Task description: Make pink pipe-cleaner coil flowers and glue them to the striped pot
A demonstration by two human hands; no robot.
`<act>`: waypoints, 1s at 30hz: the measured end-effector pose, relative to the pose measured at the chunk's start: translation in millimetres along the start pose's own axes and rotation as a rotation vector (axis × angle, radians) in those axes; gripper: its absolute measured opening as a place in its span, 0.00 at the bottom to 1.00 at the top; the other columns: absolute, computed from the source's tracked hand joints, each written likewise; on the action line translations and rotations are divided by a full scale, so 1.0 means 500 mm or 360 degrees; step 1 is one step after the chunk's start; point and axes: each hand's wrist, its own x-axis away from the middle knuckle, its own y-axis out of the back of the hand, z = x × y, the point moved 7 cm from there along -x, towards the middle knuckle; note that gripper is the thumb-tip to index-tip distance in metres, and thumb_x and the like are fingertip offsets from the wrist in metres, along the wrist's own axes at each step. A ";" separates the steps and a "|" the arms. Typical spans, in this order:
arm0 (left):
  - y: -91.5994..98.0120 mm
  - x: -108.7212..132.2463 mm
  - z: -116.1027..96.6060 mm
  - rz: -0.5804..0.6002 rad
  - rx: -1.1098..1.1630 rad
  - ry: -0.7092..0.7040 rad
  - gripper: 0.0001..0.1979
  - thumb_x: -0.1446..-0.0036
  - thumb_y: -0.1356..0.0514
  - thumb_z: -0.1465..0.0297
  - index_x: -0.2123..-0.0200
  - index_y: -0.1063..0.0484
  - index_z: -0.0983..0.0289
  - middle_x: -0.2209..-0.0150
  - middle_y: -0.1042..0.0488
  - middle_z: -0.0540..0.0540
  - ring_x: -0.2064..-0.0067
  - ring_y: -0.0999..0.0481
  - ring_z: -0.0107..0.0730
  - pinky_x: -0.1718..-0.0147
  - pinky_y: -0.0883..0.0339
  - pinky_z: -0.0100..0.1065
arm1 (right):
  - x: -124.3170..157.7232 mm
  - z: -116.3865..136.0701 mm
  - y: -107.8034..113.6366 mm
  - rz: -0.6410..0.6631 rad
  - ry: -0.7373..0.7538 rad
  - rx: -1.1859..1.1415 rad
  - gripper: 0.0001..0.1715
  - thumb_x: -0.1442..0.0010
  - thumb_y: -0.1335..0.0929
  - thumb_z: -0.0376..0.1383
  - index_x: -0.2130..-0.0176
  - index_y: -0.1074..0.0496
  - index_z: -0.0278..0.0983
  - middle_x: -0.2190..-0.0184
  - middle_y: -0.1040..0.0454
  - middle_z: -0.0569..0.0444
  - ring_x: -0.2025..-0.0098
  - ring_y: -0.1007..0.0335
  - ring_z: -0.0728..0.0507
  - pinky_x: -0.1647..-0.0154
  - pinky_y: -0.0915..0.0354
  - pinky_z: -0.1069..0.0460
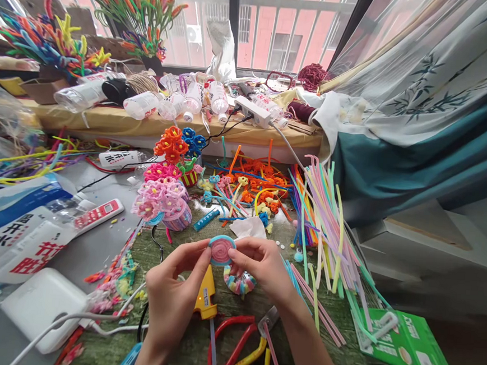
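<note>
Between my two hands, above the table, is a round coiled pipe-cleaner disc (222,251), pink in the middle with a light blue rim. My left hand (178,284) pinches its left edge, and my right hand (264,266) pinches its right edge. Just below it lies a striped pastel ring (239,282), partly covered by my right fingers. A yellow glue gun (207,295) with a glue stick in its rear rests beside my left hand. Pliers with red and yellow handles (234,350) lie between my forearms.
Pipe-cleaner flower pots (168,199) stand behind my hands. Loose pipe cleaners (328,228) pile up at the right, near a green packet (411,347). A white box-shaped device (43,307) with cables sits at left. Bottles and a power strip (253,111) line the sill.
</note>
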 end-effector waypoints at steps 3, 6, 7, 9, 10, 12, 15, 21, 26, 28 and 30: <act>-0.004 0.006 0.000 0.0017 -0.0094 -0.0060 0.06 0.44 0.32 0.67 0.63 0.18 0.60 0.66 0.15 0.51 0.69 0.16 0.33 0.68 0.21 0.29 | 0.001 -0.001 -0.004 -0.0012 -0.0049 0.0046 0.21 0.50 0.23 0.50 0.69 0.20 0.34 0.80 0.25 0.56 0.78 0.30 0.48 0.77 0.34 0.55; -0.010 0.011 -0.002 0.0067 -0.0201 -0.0140 0.06 0.43 0.34 0.68 0.61 0.19 0.60 0.66 0.15 0.50 0.69 0.16 0.33 0.67 0.22 0.29 | 0.001 -0.003 -0.006 -0.0036 -0.0081 0.0083 0.23 0.51 0.23 0.52 0.72 0.22 0.33 0.81 0.27 0.57 0.79 0.33 0.49 0.79 0.37 0.56; -0.012 0.012 -0.003 0.0082 -0.0229 -0.0171 0.06 0.42 0.34 0.68 0.61 0.19 0.60 0.67 0.15 0.50 0.70 0.16 0.32 0.67 0.22 0.29 | 0.000 -0.003 -0.006 -0.0045 -0.0071 0.0085 0.24 0.51 0.23 0.52 0.73 0.22 0.33 0.82 0.28 0.57 0.80 0.34 0.50 0.79 0.38 0.56; -0.014 0.014 -0.007 0.0094 -0.0280 -0.0235 0.06 0.42 0.34 0.69 0.61 0.19 0.60 0.67 0.15 0.50 0.71 0.17 0.31 0.67 0.23 0.28 | -0.001 -0.003 -0.005 -0.0059 -0.0028 0.0061 0.23 0.52 0.22 0.51 0.73 0.22 0.33 0.81 0.29 0.57 0.79 0.34 0.50 0.79 0.38 0.56; -0.015 0.014 -0.009 0.0092 -0.0302 -0.0265 0.06 0.42 0.34 0.70 0.61 0.19 0.60 0.67 0.15 0.50 0.71 0.17 0.31 0.67 0.23 0.28 | -0.002 -0.003 -0.004 -0.0066 -0.0006 0.0042 0.23 0.52 0.22 0.51 0.73 0.22 0.33 0.81 0.28 0.57 0.79 0.34 0.50 0.78 0.38 0.55; -0.015 0.015 -0.013 0.0085 -0.0340 -0.0308 0.06 0.42 0.34 0.70 0.61 0.19 0.60 0.67 0.15 0.50 0.71 0.17 0.30 0.67 0.23 0.27 | -0.002 -0.005 -0.003 -0.0071 0.0016 0.0022 0.22 0.52 0.22 0.50 0.73 0.22 0.33 0.80 0.27 0.56 0.79 0.34 0.50 0.78 0.37 0.55; -0.015 0.015 -0.017 0.0074 -0.0361 -0.0333 0.05 0.42 0.34 0.70 0.61 0.19 0.60 0.67 0.15 0.50 0.72 0.17 0.31 0.67 0.22 0.28 | -0.002 -0.006 -0.002 -0.0073 0.0041 0.0045 0.21 0.50 0.23 0.50 0.72 0.21 0.33 0.80 0.27 0.56 0.79 0.33 0.49 0.77 0.36 0.55; -0.014 0.015 -0.020 0.0051 -0.0363 -0.0346 0.06 0.42 0.34 0.70 0.61 0.19 0.61 0.68 0.15 0.50 0.72 0.16 0.31 0.68 0.22 0.28 | 0.002 -0.008 -0.002 -0.0078 0.0085 0.0128 0.20 0.47 0.24 0.50 0.69 0.20 0.34 0.76 0.23 0.53 0.76 0.30 0.47 0.76 0.33 0.54; -0.014 0.017 -0.022 0.0044 -0.0402 -0.0383 0.05 0.42 0.34 0.70 0.61 0.19 0.61 0.68 0.16 0.49 0.72 0.17 0.30 0.67 0.23 0.27 | 0.002 -0.013 -0.004 -0.0059 0.0056 0.0062 0.19 0.49 0.23 0.48 0.70 0.21 0.34 0.76 0.23 0.55 0.76 0.30 0.48 0.75 0.33 0.54; -0.015 0.018 -0.025 0.0047 -0.0429 -0.0417 0.05 0.42 0.34 0.70 0.61 0.19 0.61 0.68 0.16 0.49 0.72 0.17 0.29 0.67 0.23 0.27 | 0.000 -0.017 -0.004 -0.0040 0.0052 0.0061 0.18 0.49 0.23 0.47 0.70 0.21 0.34 0.77 0.24 0.55 0.76 0.31 0.48 0.76 0.34 0.55; -0.016 0.019 -0.027 0.0046 -0.0444 -0.0444 0.04 0.41 0.34 0.71 0.62 0.20 0.61 0.68 0.16 0.49 0.72 0.18 0.28 0.67 0.23 0.26 | -0.001 -0.021 -0.004 -0.0019 0.0053 0.0073 0.18 0.48 0.23 0.47 0.70 0.21 0.34 0.77 0.25 0.56 0.77 0.32 0.48 0.77 0.35 0.55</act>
